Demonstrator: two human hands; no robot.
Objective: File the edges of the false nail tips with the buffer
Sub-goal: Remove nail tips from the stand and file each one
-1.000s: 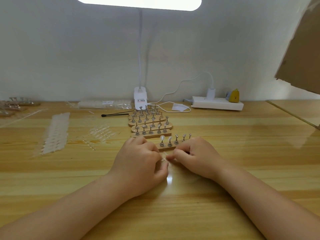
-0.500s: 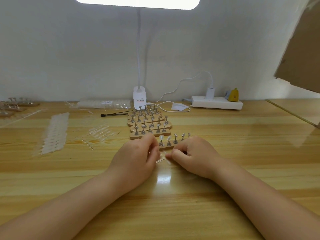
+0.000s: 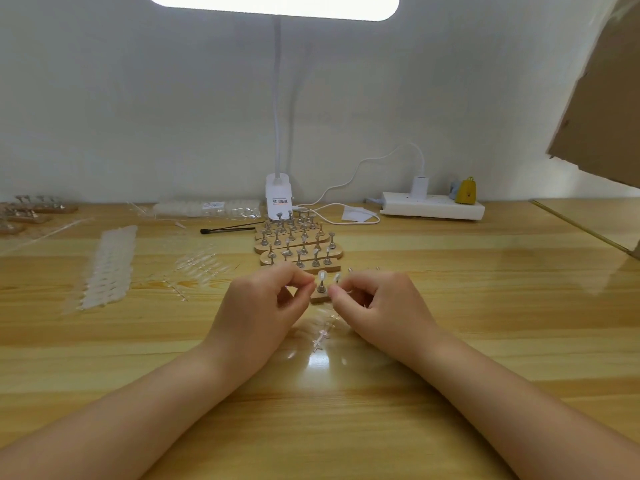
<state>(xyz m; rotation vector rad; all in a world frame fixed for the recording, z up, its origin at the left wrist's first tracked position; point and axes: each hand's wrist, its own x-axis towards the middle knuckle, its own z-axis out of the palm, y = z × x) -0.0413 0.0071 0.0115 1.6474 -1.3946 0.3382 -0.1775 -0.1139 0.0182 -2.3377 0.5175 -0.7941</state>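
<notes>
Both hands, left hand (image 3: 268, 299) and right hand (image 3: 374, 303), pinch around a nail tip (image 3: 322, 277) on its stand (image 3: 320, 296); too much force may knock it off.

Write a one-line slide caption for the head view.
Both hands, left hand and right hand, work at the nearest wooden nail stand, a clear nail tip mounted on it, under a desk lamp.

Right hand (image 3: 377, 306) hides the nearest wooden stand (image 3: 319, 298); any pinch seems unclear.

Clear false nail tip (image 3: 322, 277) upright on nearest wooden stand's (image 3: 319, 299) peg
</notes>
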